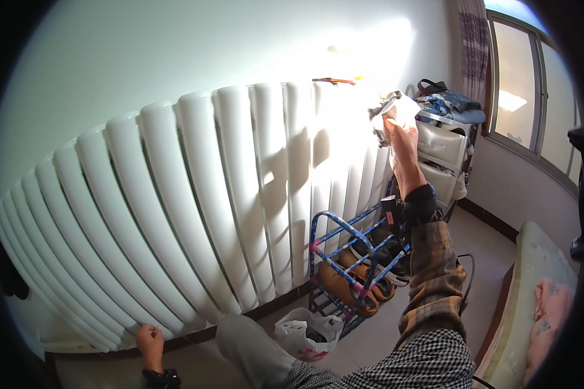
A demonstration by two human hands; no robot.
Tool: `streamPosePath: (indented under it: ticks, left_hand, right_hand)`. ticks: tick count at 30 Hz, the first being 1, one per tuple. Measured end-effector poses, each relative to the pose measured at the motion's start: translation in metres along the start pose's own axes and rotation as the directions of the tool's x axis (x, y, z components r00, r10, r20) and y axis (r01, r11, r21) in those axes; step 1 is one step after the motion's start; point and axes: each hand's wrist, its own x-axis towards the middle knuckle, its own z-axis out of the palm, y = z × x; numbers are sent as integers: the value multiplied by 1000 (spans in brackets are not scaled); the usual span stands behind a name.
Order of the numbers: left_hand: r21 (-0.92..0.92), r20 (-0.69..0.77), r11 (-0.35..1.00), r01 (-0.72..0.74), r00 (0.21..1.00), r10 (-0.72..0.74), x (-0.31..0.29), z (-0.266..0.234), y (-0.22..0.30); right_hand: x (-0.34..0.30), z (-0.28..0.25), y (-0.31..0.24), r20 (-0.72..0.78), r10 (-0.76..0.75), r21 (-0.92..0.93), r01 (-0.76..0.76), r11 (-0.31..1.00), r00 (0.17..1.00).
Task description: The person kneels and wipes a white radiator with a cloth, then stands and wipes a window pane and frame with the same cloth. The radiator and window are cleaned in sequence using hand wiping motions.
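Observation:
A long white column radiator (194, 194) runs along the wall in front of me. At its far right end, my right hand (401, 133) is raised and closed around a crumpled cloth (405, 109), white with dark patches. Strong sunlight washes out that part of the radiator, so I cannot tell whether the cloth touches it. My left hand (150, 343) is low down at the radiator's bottom edge, its fingers curled into a fist. What those fingers hold, if anything, is hidden.
A blue tubular shoe rack (344, 220) with brown shoes (347, 285) stands against the radiator. Beside it is a white plastic bag (298, 334). A shelf unit with clothes (451, 107) on top is at the far right, below a window (516, 71). A bed (519, 311) edges the right.

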Motion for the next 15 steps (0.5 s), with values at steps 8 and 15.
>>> streamPosePath:
  ticks: [8,15]
  left_hand:
    - [199,-80,978,-56,994,74,12,-10,-104]
    - [446,-19,891,-83,995,102,17,-49,-211]
  right_hand:
    - [-12,22,114,430,-93,-168,181,969,898]
    - [79,-9,184,92,-272,-244,286,927,958]
